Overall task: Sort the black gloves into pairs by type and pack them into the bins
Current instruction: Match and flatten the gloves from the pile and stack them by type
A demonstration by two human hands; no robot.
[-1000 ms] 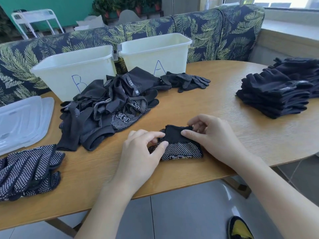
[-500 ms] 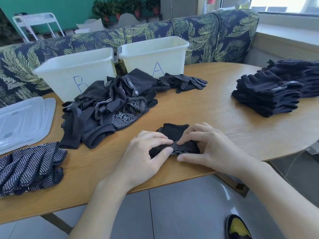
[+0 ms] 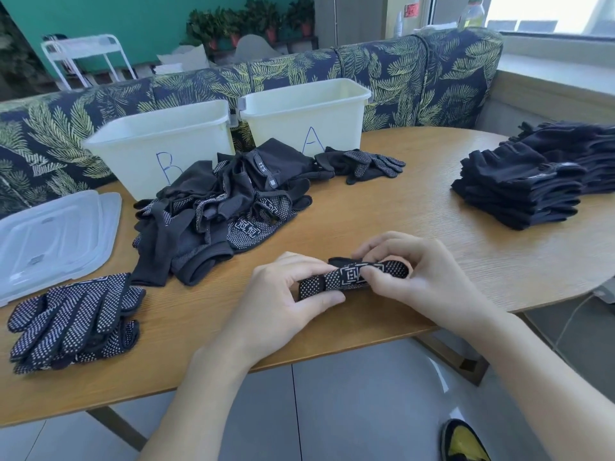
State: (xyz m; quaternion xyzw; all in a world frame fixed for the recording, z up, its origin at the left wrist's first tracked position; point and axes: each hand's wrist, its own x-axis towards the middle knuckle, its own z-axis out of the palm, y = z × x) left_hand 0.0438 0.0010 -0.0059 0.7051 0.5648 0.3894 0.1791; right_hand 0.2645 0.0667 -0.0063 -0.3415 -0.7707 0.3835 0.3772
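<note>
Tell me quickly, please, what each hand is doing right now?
Left hand: grips the left end of the rolled dotted glove.
Right hand: pinches the same glove's right end.

A leaf-print sofa point(image 3: 416, 81) runs behind the wooden desk point(image 3: 399, 207). Beyond it are a teal wall point(image 3: 139, 24), potted plants point(image 3: 253, 21) and a white chair point(image 3: 86, 58). Daylight enters a window point(image 3: 549, 15); grey tiled floor point(image 3: 349, 410).
</note>
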